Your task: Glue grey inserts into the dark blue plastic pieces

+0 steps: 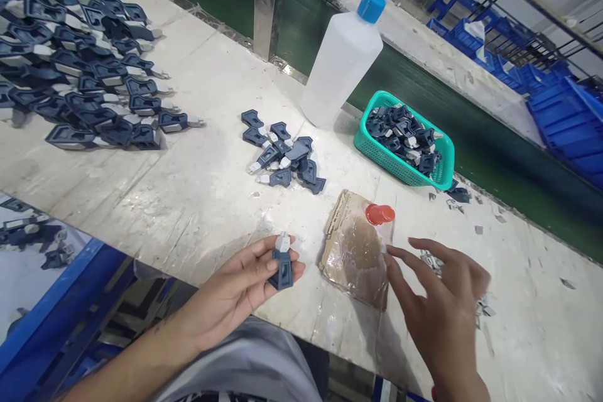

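While the left hand (235, 289) fingers clamp the blue part (282, 264), right hand (443, 301) fingers hover spread.

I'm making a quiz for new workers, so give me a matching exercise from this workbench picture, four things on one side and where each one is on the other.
Things:
1. Squeeze bottle
2. Red cap
3. Single blue part
4. Teal basket

Places:
A. Held in the left hand
B. Standing at the back edge of the table
C. Right of the bottle, full of blue parts
D. On the brown pad

Pairs: 1-B, 2-D, 3-A, 4-C
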Demonstrator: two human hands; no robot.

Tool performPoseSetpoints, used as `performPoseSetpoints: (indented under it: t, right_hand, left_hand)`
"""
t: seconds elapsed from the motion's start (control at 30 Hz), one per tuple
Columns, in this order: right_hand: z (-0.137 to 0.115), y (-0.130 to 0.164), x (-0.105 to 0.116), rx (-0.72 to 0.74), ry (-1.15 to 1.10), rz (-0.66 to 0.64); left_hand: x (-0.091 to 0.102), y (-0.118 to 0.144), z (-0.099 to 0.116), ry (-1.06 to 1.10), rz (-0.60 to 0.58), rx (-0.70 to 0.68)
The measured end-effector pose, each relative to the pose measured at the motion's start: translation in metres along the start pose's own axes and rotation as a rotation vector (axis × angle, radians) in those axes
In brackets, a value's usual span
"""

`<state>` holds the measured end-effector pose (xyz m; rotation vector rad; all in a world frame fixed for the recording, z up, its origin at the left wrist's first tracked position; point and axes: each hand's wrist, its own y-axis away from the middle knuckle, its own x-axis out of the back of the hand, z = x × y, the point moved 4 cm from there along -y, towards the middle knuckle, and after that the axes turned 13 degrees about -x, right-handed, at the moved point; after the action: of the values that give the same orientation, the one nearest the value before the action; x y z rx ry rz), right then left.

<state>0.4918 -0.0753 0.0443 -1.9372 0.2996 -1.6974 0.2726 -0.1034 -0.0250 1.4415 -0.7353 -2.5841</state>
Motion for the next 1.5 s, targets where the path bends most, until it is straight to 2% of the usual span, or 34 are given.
performPoseSetpoints:
  t: [0.1, 0.23, 0.33, 0.4, 0.5, 0.6, 0.73, 0.83, 1.07, 1.33, 1.5]
  right_hand:
    - [0.001, 0.001, 0.005, -0.055, -0.026, 0.047]
    - [-0.002, 0.005, -0.002, -0.035, -0.066, -0.014]
    - [0.000, 0.008, -0.003, -0.095, -0.065, 0.069]
    - [-0.002, 0.011, -0.006, -0.094, -0.087, 0.063]
    - [-0.010, 0.015, -0.008, -0.098, -0.112, 0.029]
    - [-0.027, 0.020, 0.000, -0.150, -0.181, 0.039]
    - [-0.055, 0.028, 0.004, -0.176, -0.406, -0.078]
    - [-0.067, 0.034, -0.003, -0.165, -0.474, -0.156]
    - [-0.069, 0.033, -0.012, -0.148, -0.492, -0.195]
    - [-0.075, 0.036, -0.008, -0.024, -0.419, -0.169]
    - [-0.078, 0.042, -0.005, 0.006, -0.341, -0.155]
  left_hand:
    - [-0.003, 0.003, -0.003, -0.104, -0.064, -0.020]
    - [-0.008, 0.006, -0.013, -0.210, -0.159, -0.013]
    - [-0.006, 0.004, -0.020, -0.289, -0.199, -0.040]
    - [-0.004, 0.002, -0.022, -0.327, -0.223, -0.051]
    - [-0.001, 0.001, -0.023, -0.348, -0.229, -0.052]
    - [-0.002, 0.002, -0.022, -0.384, -0.219, -0.075]
    - [-0.007, 0.005, -0.021, -0.460, -0.194, -0.106]
    - [-0.010, 0.006, -0.020, -0.504, -0.192, -0.139]
    - [-0.007, 0.007, -0.020, -0.563, -0.204, -0.150]
    - [-0.012, 0.008, -0.016, -0.656, -0.207, -0.161]
    - [-0.012, 0.010, -0.017, -0.724, -0.216, -0.166]
